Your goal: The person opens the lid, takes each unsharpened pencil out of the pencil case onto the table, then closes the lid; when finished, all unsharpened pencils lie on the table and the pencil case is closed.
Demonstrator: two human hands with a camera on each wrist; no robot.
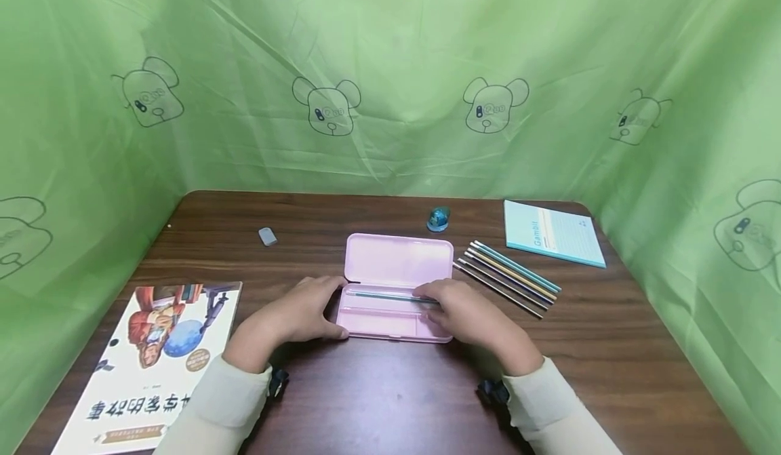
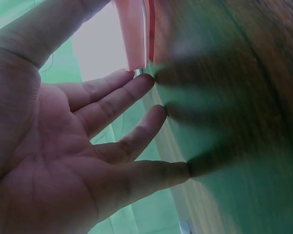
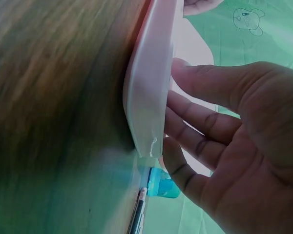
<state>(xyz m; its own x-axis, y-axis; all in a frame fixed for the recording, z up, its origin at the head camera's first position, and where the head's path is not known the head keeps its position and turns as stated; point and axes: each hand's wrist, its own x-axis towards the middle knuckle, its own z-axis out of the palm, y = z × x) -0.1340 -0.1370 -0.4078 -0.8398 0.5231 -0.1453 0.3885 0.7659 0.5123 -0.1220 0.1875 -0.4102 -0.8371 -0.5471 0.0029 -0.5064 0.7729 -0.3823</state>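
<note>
A pink pencil case point(image 1: 378, 323) lies on the table with its lid point(image 1: 399, 260) raised at the back. One bluish pencil point(image 1: 384, 296) runs along its rear compartment. My left hand point(image 1: 308, 309) holds the left end, thumb at the front corner and forefinger by the hinge; in the left wrist view its other fingers spread down to the table. My right hand point(image 1: 460, 309) reaches over the right end, fingers over the pencil's end and thumb apart from them. In the right wrist view the case wall point(image 3: 149, 92) hides those fingertips.
Several pencils point(image 1: 506, 279) lie side by side to the right of the case. Behind are a small blue object point(image 1: 438, 219), perhaps a sharpener, and a grey-white eraser point(image 1: 267, 236). A blue notebook point(image 1: 552, 234) lies back right, a picture-covered book point(image 1: 158, 367) front left. Green curtain surrounds the table.
</note>
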